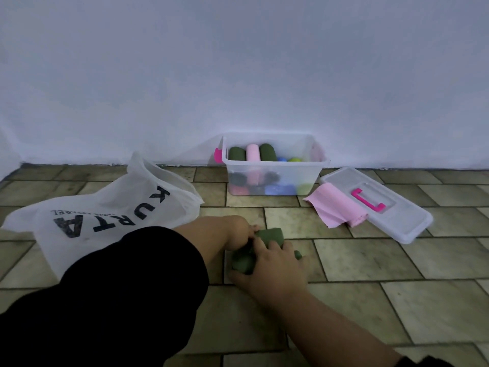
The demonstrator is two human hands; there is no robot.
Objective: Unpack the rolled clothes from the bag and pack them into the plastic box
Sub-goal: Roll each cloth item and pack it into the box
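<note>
Head view: green roll (271, 234) within right fingers (264, 247) (left fingers (251, 230) too)

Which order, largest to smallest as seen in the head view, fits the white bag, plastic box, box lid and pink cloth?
1. white bag, though it lies nearer the camera.
2. plastic box and box lid: they look alike, so unranked.
3. pink cloth, smallest.

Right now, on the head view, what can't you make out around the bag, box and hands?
Head view:
bag: opaque plastic hides whether rolls remain inside.
plastic box: its frosted wall blurs the lower rolls.
green cloth: the right hand and left hand cover it; its shape and the left grip are unclear.
</note>
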